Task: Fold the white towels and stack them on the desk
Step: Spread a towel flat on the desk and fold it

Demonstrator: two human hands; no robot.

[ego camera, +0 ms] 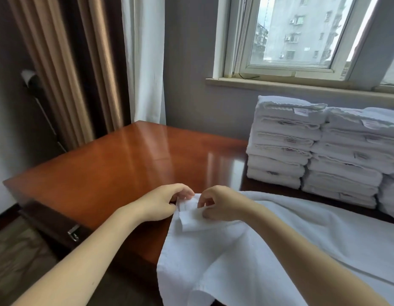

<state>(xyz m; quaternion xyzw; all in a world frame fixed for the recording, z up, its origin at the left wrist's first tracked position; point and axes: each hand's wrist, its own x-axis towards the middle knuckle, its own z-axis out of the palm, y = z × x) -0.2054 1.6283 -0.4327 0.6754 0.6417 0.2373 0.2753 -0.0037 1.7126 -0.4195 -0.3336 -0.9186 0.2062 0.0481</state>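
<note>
Desk [116, 160]: polished reddish-brown top, seen from one corner. It carries the items below.

Folded white towels stand at the far right of the desk, under the window sill [302, 85]. The near stack [282, 142] is several towels high, and small labels show on some of the folded edges. The second stack [350, 160] stands just beside it on the right, touching it, at about the same height. A third stack [392, 195] is cut off by the right edge of the picture.

Unfolded towel [246, 250]: white, lying spread and wrinkled across the near right part of the desk. Its lower edge hangs over the front of the desk. One corner points toward the middle of the desk, and a small flap there is doubled over.

Left hand [160, 202]: forearm enters from the lower left, with the hand at the towel's corner. The fingers are curled and close together, pinching the edge of the corner against the thumb.

Right hand [220, 204]: forearm enters from the lower right and crosses above the towel. The fingers are curled, with thumb and forefinger pinching the doubled flap. The two hands are nearly touching.

Surroundings: a window [302, 34] shows a grey building outside. A white curtain [145, 58] and tan drapes [65, 69] hang at the left. A metal drawer handle [73, 233] sits on the desk front.
</note>
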